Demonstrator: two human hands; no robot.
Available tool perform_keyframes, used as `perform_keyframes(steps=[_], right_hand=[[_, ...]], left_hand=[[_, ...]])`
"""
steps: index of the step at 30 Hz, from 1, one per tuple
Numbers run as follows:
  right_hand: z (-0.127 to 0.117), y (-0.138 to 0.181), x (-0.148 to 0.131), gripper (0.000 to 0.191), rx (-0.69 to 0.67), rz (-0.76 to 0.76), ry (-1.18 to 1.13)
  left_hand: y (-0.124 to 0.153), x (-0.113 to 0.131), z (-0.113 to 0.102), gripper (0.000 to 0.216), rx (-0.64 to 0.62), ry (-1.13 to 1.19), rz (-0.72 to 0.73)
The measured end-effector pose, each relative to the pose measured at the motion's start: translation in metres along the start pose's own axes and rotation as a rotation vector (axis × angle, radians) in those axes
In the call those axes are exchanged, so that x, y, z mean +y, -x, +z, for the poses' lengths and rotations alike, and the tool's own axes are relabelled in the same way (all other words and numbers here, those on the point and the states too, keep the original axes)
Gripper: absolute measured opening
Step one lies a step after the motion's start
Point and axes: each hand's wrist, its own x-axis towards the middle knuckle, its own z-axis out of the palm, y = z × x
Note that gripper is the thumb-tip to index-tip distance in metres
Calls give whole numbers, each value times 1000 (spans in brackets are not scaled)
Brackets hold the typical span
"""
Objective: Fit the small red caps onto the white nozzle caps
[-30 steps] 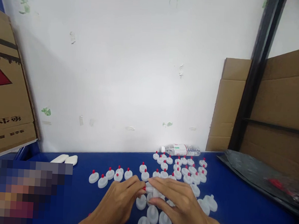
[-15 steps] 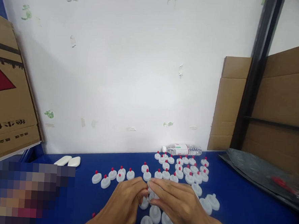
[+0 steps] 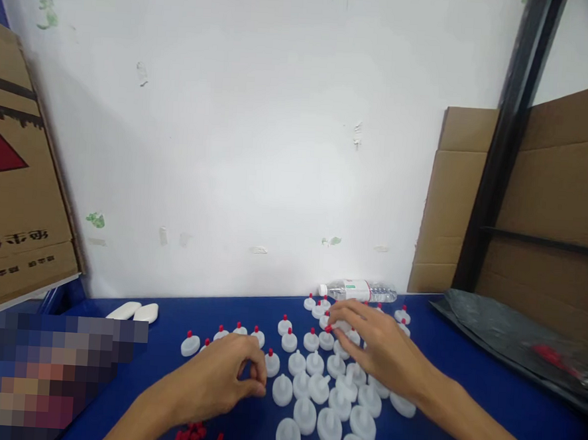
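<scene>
My right hand is pinching a white plastic cap — my left hand, half-open and seemingly empty, is hovering near red tips.

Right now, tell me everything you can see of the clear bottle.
The bottle is clear, apparently plastic, with a white cap and a mostly white label carrying small red and green marks. The cap is on and points left in the view. It lies on its side on the blue table, at the back edge by the white wall; whether it touches the wall is unclear, as is whether it holds liquid. The right hand is near but not holding it.
</scene>
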Motion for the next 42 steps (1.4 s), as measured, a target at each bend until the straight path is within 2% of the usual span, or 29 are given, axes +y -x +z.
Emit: perform_keyframes(steps=[4,7,14,18,24,27,31,36,42], right_hand=[[-12,1,34,11,-79,104,59],[-20,4,48,15,-135,149,70],[-31,5,47,21,-290,236,24],[-27,5,45,15,-391,286,-7],[-18,8,44,6,-501,317,-70],[-21,6,43,11,-496,332,-80],[-28,3,39,23,-464,350,-70],[-34,3,40,27,-473,358,-48],[-43,15,55,20,-558,460,-44]], left_hand=[[3,-19,-16,23,-321,152,-44],[2,-30,-18,38,-414,204,-48],[0,-35,-10,38,-397,239,-107],[0,-30,-9,39,-363,253,-139],[-1,-30,-6,41,-390,244,-214],[0,-29,-7,39,-370,231,-203],[4,-26,-19,34,-343,212,-126],[8,-30,-31,36,-396,188,-140],[4,-43,-21,39,-430,252,-132]])
